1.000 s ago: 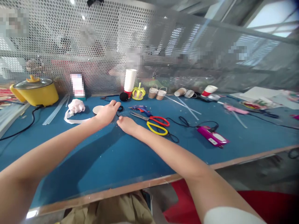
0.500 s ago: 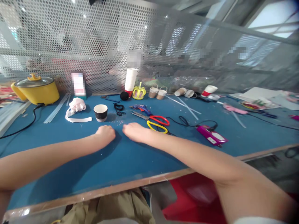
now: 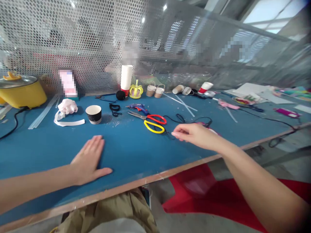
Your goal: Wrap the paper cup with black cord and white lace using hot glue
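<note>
My left hand (image 3: 87,159) lies flat, palm down, on the blue table top (image 3: 126,145) near the front edge, fingers together and holding nothing. My right hand (image 3: 194,135) hovers to the right, fingers loosely curled and pointing left, just right of the red and yellow scissors (image 3: 153,122) and over a black cord (image 3: 184,119). It holds nothing that I can see. A small paper cup (image 3: 93,114) with a dark band stands upright beyond my left hand.
A yellow pot (image 3: 19,90) sits at the far left. White ribbon (image 3: 66,111), a blue glue gun (image 3: 137,107), a stack of cups (image 3: 126,79), a yellow crown (image 3: 136,90), loose cups and glue sticks lie along the perforated back panel (image 3: 97,48).
Both hands drew back from the cup area. The left hand slid toward the front edge and flattened; the right hand swung to the right past the scissors. The view shifted right.
</note>
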`<state>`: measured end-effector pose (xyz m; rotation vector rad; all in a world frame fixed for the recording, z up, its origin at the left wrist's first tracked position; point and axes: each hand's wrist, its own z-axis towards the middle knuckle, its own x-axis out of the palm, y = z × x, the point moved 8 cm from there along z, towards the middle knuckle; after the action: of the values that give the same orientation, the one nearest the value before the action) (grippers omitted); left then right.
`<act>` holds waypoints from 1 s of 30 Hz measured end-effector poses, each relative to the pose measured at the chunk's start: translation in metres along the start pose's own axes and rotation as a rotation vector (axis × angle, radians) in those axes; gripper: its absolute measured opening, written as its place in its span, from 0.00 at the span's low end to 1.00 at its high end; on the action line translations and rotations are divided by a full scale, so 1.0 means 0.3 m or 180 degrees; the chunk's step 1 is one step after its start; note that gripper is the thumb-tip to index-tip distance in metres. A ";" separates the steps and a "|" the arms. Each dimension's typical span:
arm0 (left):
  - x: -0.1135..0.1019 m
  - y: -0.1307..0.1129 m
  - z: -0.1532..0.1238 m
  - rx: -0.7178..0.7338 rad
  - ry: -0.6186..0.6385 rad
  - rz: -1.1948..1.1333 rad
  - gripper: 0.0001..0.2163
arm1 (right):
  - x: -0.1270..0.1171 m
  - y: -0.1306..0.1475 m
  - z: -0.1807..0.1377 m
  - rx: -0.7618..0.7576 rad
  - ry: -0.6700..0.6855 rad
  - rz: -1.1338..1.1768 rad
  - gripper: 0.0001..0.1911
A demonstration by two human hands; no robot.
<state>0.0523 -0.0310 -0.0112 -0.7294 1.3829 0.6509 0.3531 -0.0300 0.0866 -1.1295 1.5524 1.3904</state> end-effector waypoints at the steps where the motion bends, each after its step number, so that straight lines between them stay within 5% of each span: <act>1: -0.004 -0.127 0.039 0.0270 0.0092 -0.0200 0.46 | 0.009 0.038 0.018 -0.0087 0.0029 0.0014 0.12; 3: -0.020 -0.479 0.111 0.1270 0.0269 -0.0678 0.45 | 0.001 0.124 0.057 -0.0271 0.0002 0.0026 0.13; 5: -0.025 -0.848 0.096 0.2943 0.0774 -0.1111 0.38 | -0.026 0.198 0.088 -0.0439 -0.0065 0.0032 0.13; 6: -0.028 -0.964 0.081 0.3481 0.0929 -0.1207 0.36 | -0.042 0.222 0.098 -0.0503 -0.0109 0.0040 0.13; 8: -0.037 -1.043 0.087 0.3844 0.0721 -0.1000 0.32 | -0.067 0.239 0.107 -0.0573 -0.0199 0.0017 0.12; 11: -0.097 -0.844 0.167 0.3223 -0.0006 -0.0680 0.24 | -0.064 0.220 0.124 -0.0649 -0.0377 0.0061 0.12; 14: -0.217 -0.428 0.265 0.1941 -0.0369 -0.0406 0.15 | -0.003 0.247 0.182 -0.0942 -0.0588 0.0453 0.08; 17: -0.430 0.029 0.275 0.0231 -0.1646 -0.0457 0.11 | 0.107 0.374 0.282 -0.1304 -0.0547 0.0914 0.13; 18: -0.468 0.142 0.258 -0.0134 -0.1889 -0.0413 0.16 | 0.146 0.429 0.321 -0.1343 -0.0514 0.1052 0.20; 20: -0.458 0.313 0.242 -0.0643 -0.1732 -0.0389 0.29 | 0.217 0.562 0.386 -0.1607 -0.0441 0.1187 0.31; 24: -0.258 0.475 0.249 -0.0861 -0.0637 -0.1053 0.49 | 0.302 0.753 0.493 -0.1821 -0.0574 0.1158 0.29; 27: -0.160 0.500 0.257 -0.0884 -0.0544 -0.2058 0.49 | 0.325 0.785 0.551 -0.1700 -0.0554 0.1245 0.14; 30: -0.118 0.475 0.272 -0.0961 -0.0565 -0.3309 0.45 | 0.312 0.765 0.562 -0.1657 -0.0388 0.1388 0.09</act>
<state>-0.0104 0.1222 0.0169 -1.4371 0.5882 0.0741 0.1018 0.1297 0.0527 -0.9974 1.4396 2.2071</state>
